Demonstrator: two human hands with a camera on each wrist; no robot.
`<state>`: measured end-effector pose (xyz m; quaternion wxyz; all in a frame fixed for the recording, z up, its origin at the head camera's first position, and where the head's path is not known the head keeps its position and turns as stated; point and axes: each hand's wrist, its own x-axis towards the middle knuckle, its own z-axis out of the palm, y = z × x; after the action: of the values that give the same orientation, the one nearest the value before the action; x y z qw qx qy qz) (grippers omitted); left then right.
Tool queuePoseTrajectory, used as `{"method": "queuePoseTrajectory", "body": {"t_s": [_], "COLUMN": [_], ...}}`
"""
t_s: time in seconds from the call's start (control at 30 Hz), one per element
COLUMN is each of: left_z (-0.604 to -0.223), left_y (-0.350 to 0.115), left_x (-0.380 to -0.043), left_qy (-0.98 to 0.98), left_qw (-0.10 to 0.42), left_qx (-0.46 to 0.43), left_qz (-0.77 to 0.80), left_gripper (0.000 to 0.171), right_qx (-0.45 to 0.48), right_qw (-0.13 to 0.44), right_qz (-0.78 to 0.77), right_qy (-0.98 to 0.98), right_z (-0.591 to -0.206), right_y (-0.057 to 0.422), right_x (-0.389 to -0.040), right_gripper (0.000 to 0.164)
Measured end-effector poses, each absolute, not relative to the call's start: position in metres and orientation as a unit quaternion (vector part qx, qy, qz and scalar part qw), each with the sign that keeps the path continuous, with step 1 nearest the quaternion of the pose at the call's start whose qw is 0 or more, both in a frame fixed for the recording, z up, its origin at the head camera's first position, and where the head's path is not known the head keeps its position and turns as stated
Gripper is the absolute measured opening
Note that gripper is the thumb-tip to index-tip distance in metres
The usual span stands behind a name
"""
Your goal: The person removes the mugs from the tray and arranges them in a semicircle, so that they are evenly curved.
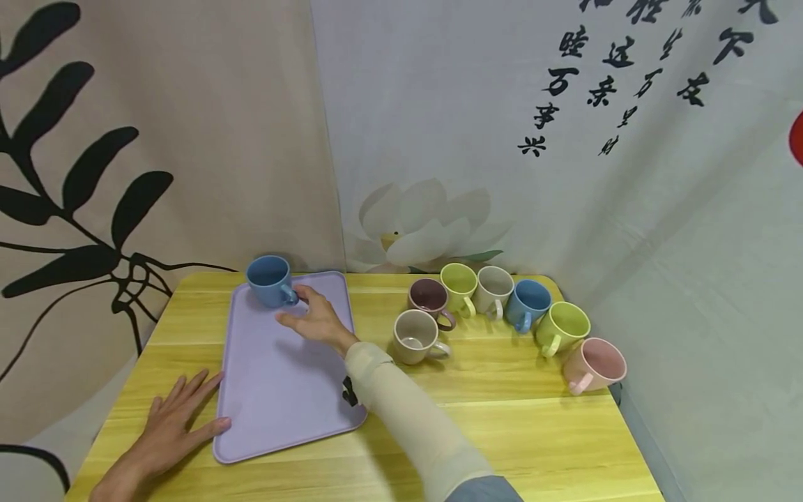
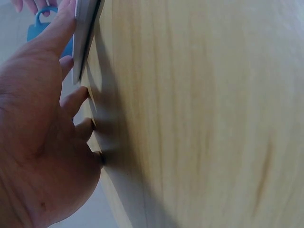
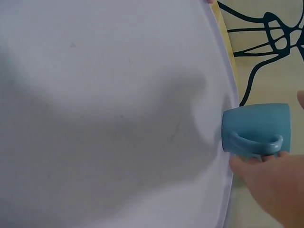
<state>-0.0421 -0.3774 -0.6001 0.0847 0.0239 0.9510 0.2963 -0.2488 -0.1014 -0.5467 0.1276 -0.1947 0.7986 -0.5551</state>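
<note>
A blue mug stands upright on the far left corner of the lavender tray, its handle turned toward my right hand. The fingertips of that hand are right at the mug's handle, while the thumb stretches away from them toward the left. On the table beside the tray's left edge, my left hand lies with fingers spread. Its thumb rests at the tray rim. In the left wrist view, the left hand has fingertips at the table edge, next to the tray's side.
Right of the tray stand a light beige mug and a dark purple mug. Two green mugs, a white mug, another blue mug and a pink mug curve along the wooden table's right side. Printed curtains hang behind.
</note>
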Motion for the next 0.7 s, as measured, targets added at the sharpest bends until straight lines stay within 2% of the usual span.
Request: {"method": "queuePoseTrajectory", "body": {"t_s": [0.4, 0.53, 0.7], "left_z": [-0.6, -0.598, -0.597], "left_y": [-0.376, -0.376, -0.376], "left_x": [-0.04, -0.041, -0.042], "left_qy": [0.95, 0.949, 0.949], "left_qw": [0.083, 0.088, 0.095], "left_qx": [0.025, 0.022, 0.017], "left_qz": [0.301, 0.301, 0.299], "left_gripper": [0.094, 0.095, 0.096], "right_qx": [-0.16, -0.135, -0.094], "right_qw": [0.139, 0.121, 0.065], "right_qz": [-0.597, -0.612, -0.606], "right_qy": [0.774, 0.77, 0.788], "right_z": [-0.554, -0.555, -0.558], "right_y": [-0.106, -0.105, -0.104], "right_x": [-0.248, -0.246, -0.243], "right_gripper": [0.067, 0.058, 0.04]}}
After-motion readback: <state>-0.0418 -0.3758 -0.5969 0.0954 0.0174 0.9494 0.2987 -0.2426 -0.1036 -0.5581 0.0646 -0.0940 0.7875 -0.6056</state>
